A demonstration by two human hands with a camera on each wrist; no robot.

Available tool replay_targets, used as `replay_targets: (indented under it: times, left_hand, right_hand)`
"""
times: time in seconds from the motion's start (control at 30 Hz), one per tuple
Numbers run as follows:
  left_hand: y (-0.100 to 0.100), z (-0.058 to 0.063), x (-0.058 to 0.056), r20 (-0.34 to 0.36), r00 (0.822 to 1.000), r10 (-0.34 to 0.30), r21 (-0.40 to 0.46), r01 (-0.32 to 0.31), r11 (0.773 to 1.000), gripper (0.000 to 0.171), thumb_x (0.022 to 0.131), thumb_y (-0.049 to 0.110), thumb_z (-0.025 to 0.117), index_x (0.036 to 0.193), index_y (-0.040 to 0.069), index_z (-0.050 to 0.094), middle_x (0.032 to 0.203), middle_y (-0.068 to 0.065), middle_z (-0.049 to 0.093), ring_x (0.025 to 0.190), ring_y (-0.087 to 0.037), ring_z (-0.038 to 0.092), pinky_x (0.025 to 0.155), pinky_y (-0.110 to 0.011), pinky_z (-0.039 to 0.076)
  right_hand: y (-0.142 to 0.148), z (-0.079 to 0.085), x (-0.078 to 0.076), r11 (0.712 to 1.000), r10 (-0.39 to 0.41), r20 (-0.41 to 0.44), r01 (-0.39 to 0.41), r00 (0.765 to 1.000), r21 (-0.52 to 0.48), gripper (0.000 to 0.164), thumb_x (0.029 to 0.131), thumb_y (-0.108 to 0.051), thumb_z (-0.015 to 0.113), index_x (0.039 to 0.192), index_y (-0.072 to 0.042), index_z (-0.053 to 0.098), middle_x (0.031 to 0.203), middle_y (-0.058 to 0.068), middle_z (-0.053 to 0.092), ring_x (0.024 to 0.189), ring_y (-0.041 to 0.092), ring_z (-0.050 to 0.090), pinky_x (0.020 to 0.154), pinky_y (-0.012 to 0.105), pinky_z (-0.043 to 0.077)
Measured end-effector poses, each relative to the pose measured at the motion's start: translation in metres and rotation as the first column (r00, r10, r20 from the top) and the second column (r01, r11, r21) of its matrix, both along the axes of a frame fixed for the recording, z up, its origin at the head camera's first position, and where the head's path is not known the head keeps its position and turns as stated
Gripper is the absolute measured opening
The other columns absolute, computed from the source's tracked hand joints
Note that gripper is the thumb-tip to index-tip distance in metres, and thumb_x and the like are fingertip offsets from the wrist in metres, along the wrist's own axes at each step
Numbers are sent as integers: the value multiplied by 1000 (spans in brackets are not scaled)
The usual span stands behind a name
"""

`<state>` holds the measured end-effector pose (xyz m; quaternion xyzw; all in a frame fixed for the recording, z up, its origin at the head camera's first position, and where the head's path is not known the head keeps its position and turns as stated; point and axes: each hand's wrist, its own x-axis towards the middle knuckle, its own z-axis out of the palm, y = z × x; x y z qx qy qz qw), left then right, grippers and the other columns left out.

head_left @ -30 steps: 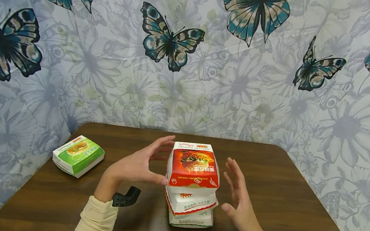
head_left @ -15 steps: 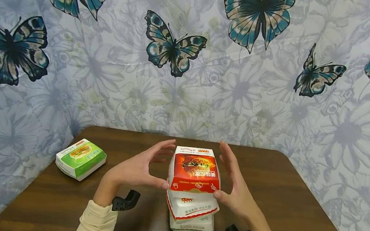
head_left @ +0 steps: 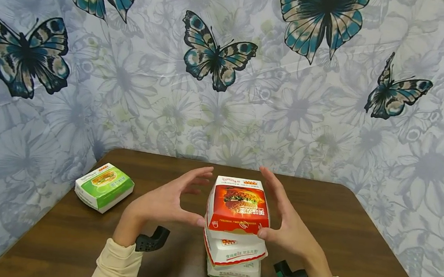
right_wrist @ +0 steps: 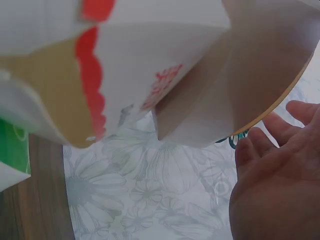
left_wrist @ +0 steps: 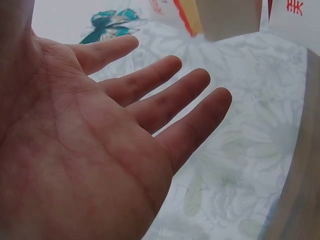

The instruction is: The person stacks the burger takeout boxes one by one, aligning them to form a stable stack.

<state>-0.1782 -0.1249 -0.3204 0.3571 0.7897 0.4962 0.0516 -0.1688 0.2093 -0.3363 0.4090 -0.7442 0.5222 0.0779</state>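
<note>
Three burger boxes stand stacked in the head view. On top is a red box (head_left: 241,204) with a burger picture. Below it sits a white box with a red edge (head_left: 236,248), turned slightly, and at the bottom another white box (head_left: 234,272). My left hand (head_left: 157,203) is at the stack's left, fingers straight and spread, thumb tip at or very near the top box's side. To the right, my right hand (head_left: 291,228) has its fingers extended and its thumb at the red box's front corner. The left wrist view shows a bare palm (left_wrist: 85,145), apart from the boxes.
A green and white burger box (head_left: 104,186) lies at the left of the brown wooden table (head_left: 171,266). Behind the table hangs a butterfly-patterned cloth (head_left: 147,83). Dark cameras (head_left: 152,239) are strapped to both wrists.
My right hand has moved in from the right, up to the top box. The left hand has stayed beside the stack. The boxes remain stacked; the head view has shifted slightly.
</note>
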Motion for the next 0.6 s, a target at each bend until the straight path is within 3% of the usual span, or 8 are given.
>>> replay_targets:
  times: [0.1, 0.17, 0.33, 0.4, 0.43, 0.6]
  left_hand:
    - [-10, 0, -1, 1, 999, 37, 18, -38, 999, 99, 83, 32, 88, 160, 36, 27, 163, 3, 35, 149, -28, 39, 117, -57, 37]
    - [-20, -1, -3, -2, 997, 71, 37, -71, 997, 97, 85, 31, 86, 161, 36, 26, 162, 1, 36, 149, -31, 39, 116, -59, 38]
    - [-48, -4, -5, -22, 976, 214, 49, -213, 976, 92, 93, 26, 79, 163, 32, 21, 163, -8, 35, 148, -37, 39, 117, -59, 35]
    - [-58, -5, -5, -13, 952, 307, 25, -306, 952, 88, 95, 29, 76, 164, 30, 21, 163, -11, 35, 148, -40, 39, 117, -60, 35]
    - [-62, -5, -4, -6, 934, 357, 9, -357, 934, 87, 96, 33, 75, 164, 29, 21, 163, -12, 35, 148, -41, 38, 116, -61, 35]
    - [-79, -10, -5, -33, 817, 576, -72, -577, 814, 88, 97, 49, 69, 165, 18, 20, 164, -21, 31, 148, -47, 34, 113, -66, 36]
  right_hand:
    - [1, 1, 0, 999, -17, 0, 17, 1000, 38, 110, 86, -50, 78, 167, -19, 12, 173, 5, 13, 158, 30, 14, 121, 18, 21]
    - [2, 2, -1, 998, -25, -7, 26, 1000, 49, 110, 85, -49, 79, 167, -19, 12, 173, 4, 13, 157, 30, 15, 122, 25, 23]
    - [0, 4, 0, 997, -31, -1, 31, 1000, 69, 111, 83, -47, 81, 167, -20, 12, 173, 0, 13, 157, 24, 15, 120, 65, 22]
    - [-1, 5, 1, 997, -24, 2, 23, 1000, 68, 111, 83, -46, 81, 167, -20, 12, 173, -1, 14, 157, 24, 15, 118, 70, 21]
    - [-1, 5, 2, 998, -20, 3, 19, 1000, 66, 111, 83, -45, 81, 167, -20, 12, 173, -1, 14, 157, 24, 14, 120, 65, 22]
    - [-1, 2, 2, 998, -5, -9, 6, 1000, 62, 111, 83, -42, 83, 166, -18, 13, 173, 1, 15, 156, 23, 18, 121, 28, 27]
